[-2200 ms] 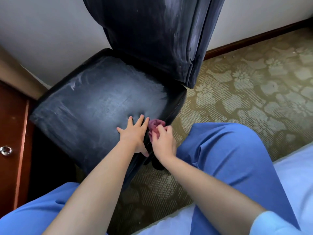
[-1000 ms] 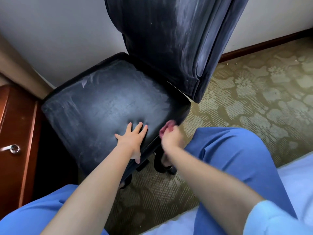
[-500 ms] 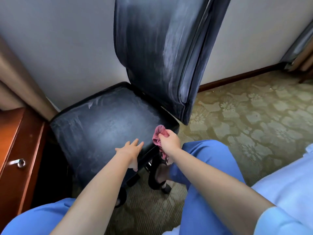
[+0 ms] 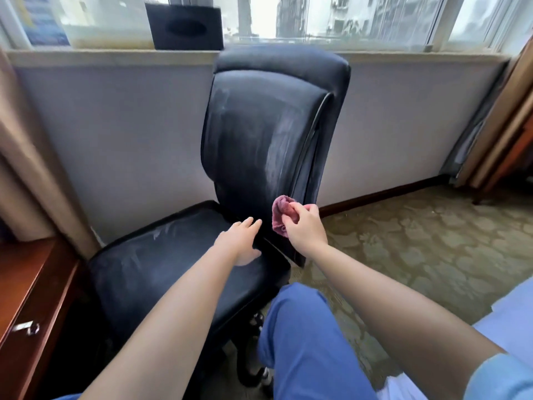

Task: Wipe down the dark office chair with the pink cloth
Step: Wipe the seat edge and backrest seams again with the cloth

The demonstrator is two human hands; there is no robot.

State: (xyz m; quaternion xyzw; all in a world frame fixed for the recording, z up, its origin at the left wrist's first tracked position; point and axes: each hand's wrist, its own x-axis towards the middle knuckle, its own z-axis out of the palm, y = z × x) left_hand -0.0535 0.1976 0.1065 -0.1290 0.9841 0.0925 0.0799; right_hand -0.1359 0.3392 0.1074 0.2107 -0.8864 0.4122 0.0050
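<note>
Item 1, far left: wooden cabinet (image 4: 34,287) with a metal pull, standing just beside the chair.

Item 2: dark office chair (image 4: 259,145), set against the wall under the window sill. Its seat (image 4: 161,272) shows pale smears, and the backrest carries a broad whitish haze down its right half. I judge both as still needing passes.

Item 3: my left hand (image 4: 240,243), fingers straight and relaxed, holding nothing, resting at the rear of the seat near the backrest's base.

Item 4: pink cloth (image 4: 281,213), bunched, pinched in my right hand (image 4: 304,226) at the backrest's lower right edge; whether it touches the upholstery I cannot tell.

Item 5, right: patterned carpet (image 4: 418,241).

Progress, my judgement: partway at most. The backrest, headrest and seat show residue; the base and underside are mostly hidden.
</note>
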